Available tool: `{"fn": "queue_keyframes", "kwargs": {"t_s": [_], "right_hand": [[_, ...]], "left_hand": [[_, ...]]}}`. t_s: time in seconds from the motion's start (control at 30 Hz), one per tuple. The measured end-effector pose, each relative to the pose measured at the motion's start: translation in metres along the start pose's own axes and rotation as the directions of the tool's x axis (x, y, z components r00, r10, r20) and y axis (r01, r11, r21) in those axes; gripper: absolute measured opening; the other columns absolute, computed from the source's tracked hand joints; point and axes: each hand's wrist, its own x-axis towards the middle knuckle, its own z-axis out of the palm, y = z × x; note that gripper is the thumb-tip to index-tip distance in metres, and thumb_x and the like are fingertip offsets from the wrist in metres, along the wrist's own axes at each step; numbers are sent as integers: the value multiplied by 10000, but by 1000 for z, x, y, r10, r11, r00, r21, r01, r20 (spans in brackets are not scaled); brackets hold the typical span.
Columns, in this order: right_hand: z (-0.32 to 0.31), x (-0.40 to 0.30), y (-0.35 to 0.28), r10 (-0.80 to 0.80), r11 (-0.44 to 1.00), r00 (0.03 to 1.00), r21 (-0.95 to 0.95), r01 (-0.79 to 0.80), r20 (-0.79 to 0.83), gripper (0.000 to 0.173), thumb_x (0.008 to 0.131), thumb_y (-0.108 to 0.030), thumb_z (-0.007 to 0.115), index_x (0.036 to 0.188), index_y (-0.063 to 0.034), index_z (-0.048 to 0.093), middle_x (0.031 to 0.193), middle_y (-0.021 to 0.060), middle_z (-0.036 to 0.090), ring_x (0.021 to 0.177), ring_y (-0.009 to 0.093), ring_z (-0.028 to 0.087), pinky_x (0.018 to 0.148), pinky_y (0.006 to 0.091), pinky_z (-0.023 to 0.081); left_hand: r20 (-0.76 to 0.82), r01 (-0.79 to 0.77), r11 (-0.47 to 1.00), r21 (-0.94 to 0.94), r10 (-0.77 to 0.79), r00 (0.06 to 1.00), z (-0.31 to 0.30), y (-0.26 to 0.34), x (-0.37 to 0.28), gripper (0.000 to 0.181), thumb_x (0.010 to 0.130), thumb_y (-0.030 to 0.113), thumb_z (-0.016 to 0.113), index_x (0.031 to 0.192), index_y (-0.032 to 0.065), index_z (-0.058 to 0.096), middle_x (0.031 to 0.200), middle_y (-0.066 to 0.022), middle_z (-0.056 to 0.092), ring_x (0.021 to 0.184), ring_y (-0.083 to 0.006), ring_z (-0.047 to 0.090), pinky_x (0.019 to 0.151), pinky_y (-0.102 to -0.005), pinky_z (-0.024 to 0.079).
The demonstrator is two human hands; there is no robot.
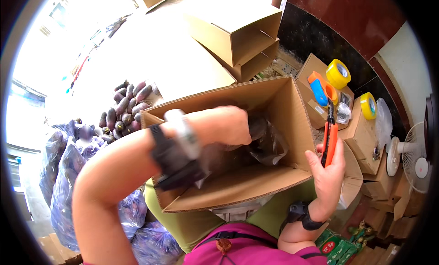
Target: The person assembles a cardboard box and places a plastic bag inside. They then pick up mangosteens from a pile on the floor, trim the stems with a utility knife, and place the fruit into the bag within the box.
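Note:
An open cardboard box stands tilted before me, between my knees. My left hand reaches over its left side and is curled inside the box, blurred by motion. A clear plastic bag lies by its knuckles, with something dark in the plastic; the fingers are hidden, so I cannot tell whether they hold it. At the box's right edge, my right hand grips orange-handled pruning shears, their black end pointing up. The right thumb is close to the cardboard rim.
Elongated dark purple vegetables are heaped at left, above filled purplish plastic bags. More cartons stand beyond the box. On boxes at right sit a blue-and-orange tape dispenser and yellow tape rolls, near a white fan.

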Motion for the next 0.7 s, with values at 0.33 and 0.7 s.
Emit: {"fn": "queue_keyframes", "kwargs": {"t_s": [0.33, 0.7], "right_hand": [[0, -3, 9, 7, 992, 1000, 126, -8, 14, 681, 725, 36, 711, 1340, 7, 419, 1233, 38, 533, 801, 70, 471, 692, 195, 429], [11, -3, 14, -31, 980, 999, 196, 34, -17, 691, 749, 21, 705, 1374, -49, 420, 1201, 8, 535, 815, 65, 453, 761, 191, 419]], "left_hand": [[-18, -46, 963, 265, 53, 998, 137, -50, 195, 285, 848, 211, 504, 941, 42, 714, 1011, -193, 662, 950, -326, 644, 831, -437, 496], [105, -317, 942, 109, 306, 946, 19, -16, 101, 414, 800, 371, 642, 909, -26, 689, 933, -197, 676, 879, -363, 637, 800, -422, 503]]}}
